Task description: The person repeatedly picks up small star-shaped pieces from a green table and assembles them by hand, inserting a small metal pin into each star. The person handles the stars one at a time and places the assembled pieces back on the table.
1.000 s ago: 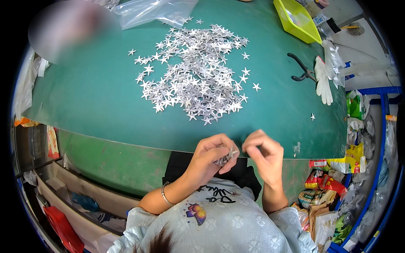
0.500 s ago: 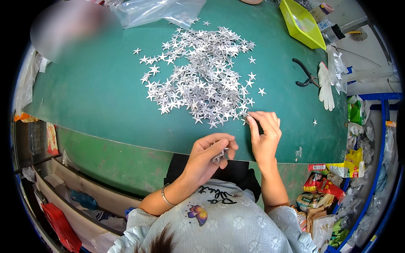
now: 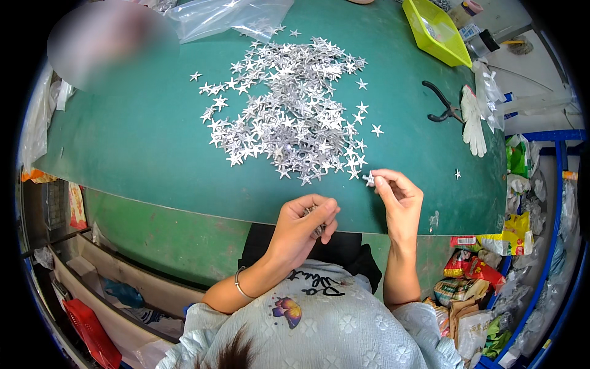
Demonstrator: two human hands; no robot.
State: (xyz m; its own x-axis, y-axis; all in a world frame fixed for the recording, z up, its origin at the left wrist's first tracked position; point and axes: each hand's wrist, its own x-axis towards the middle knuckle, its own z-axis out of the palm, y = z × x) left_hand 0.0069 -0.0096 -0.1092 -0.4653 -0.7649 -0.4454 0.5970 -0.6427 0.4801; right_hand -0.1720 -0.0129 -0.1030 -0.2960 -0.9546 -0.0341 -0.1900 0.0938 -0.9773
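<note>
A heap of small silver starfish-shaped pieces is spread over the green table. My left hand, near the table's front edge, is curled around several of these pieces; only a few of their points show between thumb and fingers. Between the thumb and fingertips of my right hand a silver starfish piece is pinched, just off the heap's near right corner. How many pieces the left hand holds is hidden.
Black-handled pliers and a white glove lie on the right. A yellow-green tray stands at the far right. Clear plastic bags lie at the back. One stray starfish rests near the right edge.
My right hand has drawn back from the heap's edge, to the right and slightly nearer, with a starfish piece in its fingertips. My left hand's fingers have closed a little more.
</note>
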